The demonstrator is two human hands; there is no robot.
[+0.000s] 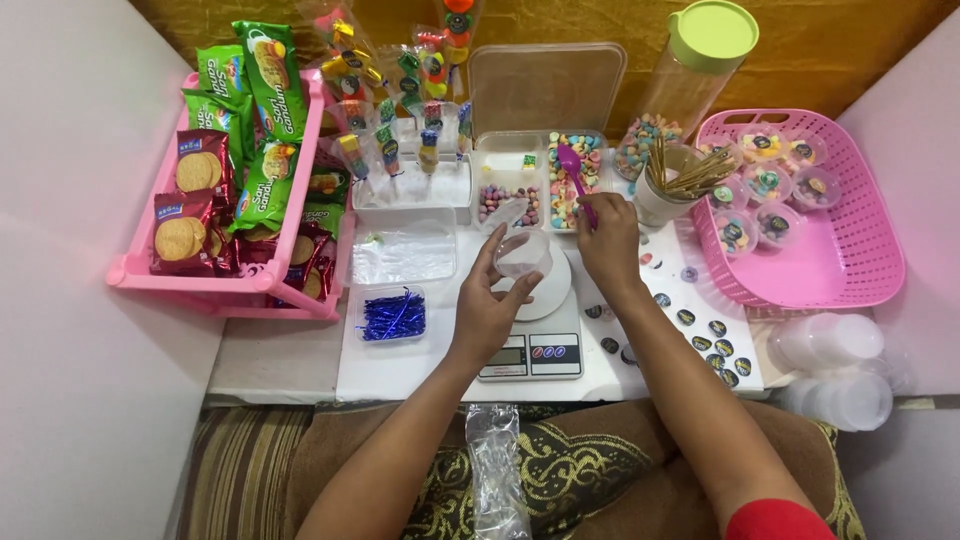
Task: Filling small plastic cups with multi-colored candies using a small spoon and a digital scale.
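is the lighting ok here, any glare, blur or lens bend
Head view: light is even and soft, shadows faint under the left hand and right hand; mild glare on the clear cup and plastic bag; white side walls look washed out; table edge bows slightly; no obvious motion blur.

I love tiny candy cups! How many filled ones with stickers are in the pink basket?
7 filled cups sit in the pink basket: three along the back, two in the middle, two in front. More may be hidden.
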